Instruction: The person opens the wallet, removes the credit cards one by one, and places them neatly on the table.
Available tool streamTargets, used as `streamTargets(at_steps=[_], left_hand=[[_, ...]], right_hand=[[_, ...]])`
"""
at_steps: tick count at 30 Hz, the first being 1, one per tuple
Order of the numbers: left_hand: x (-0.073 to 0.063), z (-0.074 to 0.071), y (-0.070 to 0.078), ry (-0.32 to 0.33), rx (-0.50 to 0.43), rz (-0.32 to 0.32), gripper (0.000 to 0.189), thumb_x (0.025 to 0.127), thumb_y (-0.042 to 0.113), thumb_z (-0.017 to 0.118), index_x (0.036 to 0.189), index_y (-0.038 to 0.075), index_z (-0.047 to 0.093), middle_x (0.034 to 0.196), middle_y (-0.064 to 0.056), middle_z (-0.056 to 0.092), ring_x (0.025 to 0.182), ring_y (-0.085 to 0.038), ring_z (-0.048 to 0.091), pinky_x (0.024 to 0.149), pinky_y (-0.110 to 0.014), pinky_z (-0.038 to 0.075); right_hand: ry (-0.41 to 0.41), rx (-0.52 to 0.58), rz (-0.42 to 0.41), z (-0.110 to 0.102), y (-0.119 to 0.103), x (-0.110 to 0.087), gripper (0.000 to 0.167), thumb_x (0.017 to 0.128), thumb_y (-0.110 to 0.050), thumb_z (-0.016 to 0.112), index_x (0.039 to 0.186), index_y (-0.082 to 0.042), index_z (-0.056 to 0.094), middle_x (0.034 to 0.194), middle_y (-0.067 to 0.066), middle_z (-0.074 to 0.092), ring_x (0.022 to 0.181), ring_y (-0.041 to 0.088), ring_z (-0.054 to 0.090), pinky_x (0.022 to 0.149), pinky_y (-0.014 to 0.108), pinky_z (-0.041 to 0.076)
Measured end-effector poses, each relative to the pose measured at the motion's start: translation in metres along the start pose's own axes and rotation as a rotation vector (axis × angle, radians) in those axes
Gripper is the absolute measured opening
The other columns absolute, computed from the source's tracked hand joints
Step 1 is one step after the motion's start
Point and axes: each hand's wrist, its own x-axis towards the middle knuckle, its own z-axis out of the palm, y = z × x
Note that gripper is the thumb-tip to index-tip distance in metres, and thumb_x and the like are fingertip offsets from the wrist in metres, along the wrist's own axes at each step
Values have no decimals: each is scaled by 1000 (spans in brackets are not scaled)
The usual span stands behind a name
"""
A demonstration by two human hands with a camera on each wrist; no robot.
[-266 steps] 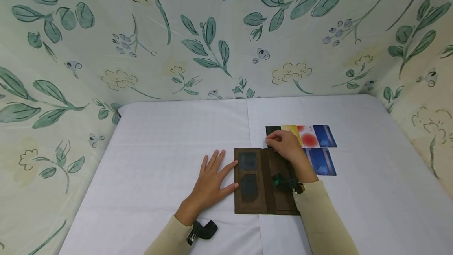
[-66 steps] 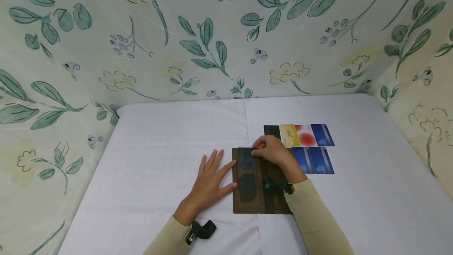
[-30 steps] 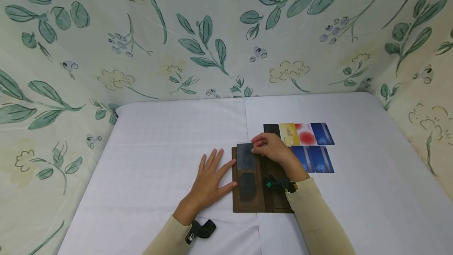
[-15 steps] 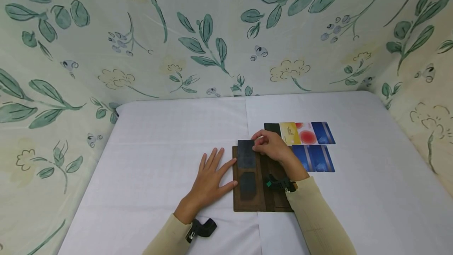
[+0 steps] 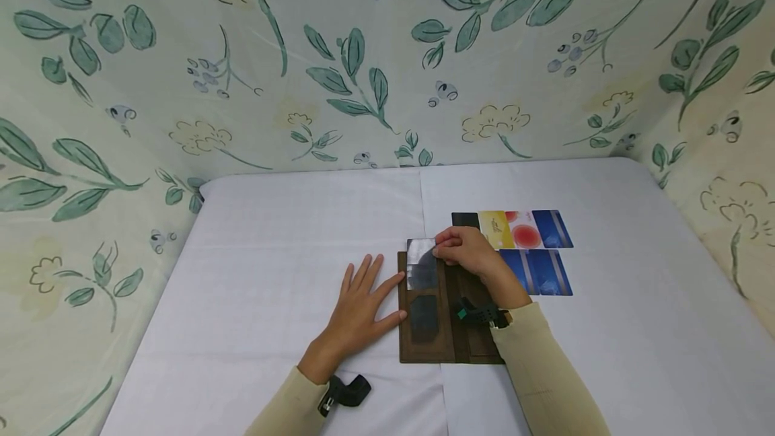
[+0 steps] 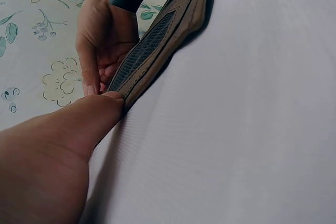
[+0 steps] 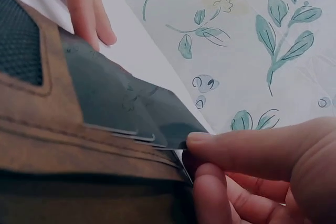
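Note:
A brown bifold wallet lies unfolded on the white cloth. My right hand pinches the right edge of a dark, glossy card, which sticks out past the wallet's far edge. Up close in the right wrist view, thumb and forefinger grip the corner of that card, and several thin layered edges show. My left hand rests on the cloth with fingers spread, its thumb and forefinger touching the wallet's left edge. Below the card is a dark mesh window. My right forearm covers part of the wallet's right half.
Beyond the wallet to the right, a row holds a black card, a yellow card, a white card with a red circle and a blue card. Two more blue cards lie nearer. A floral curtain hangs behind the table.
The right hand has moved from beside the black card to the wallet's left half. The dark card has slid outward past the far edge and now shows a bright reflection. The left hand stays put.

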Motion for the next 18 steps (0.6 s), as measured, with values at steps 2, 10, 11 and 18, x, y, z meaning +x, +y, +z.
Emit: streamTargets(at_steps=[2,10,11,18], left_hand=[[0,0,0,1,1,1,62,90,56,56,144,27,46,157,-15,25,145,-36,17,113,-60,11],[0,0,-1,-6,8,-1,62,91,57,55,145,28,45,158,-15,24,146,-35,16,113,-59,11],[0,0,-1,-7,7,-1,62,91,57,55,145,28,45,158,-15,23,146,-35,16,113,-59,10],[-1,1,0,-7,-1,-2,63,90,57,56,145,27,45,158,-15,23,146,-35,15,113,-59,10]], right_hand=[[-13,15,-4,-1,0,0,26,86,-7,70,106,8,62,86,11,68,73,14,63,67,27,56],[14,-7,7,0,0,1,22,88,-7,69,103,7,62,83,10,67,69,14,60,66,27,56],[25,-4,10,1,0,1,22,88,-7,69,104,7,62,84,11,67,68,15,60,66,28,56],[59,38,9,2,1,1,23,90,-6,66,107,6,58,83,11,66,64,15,60,63,27,56]])
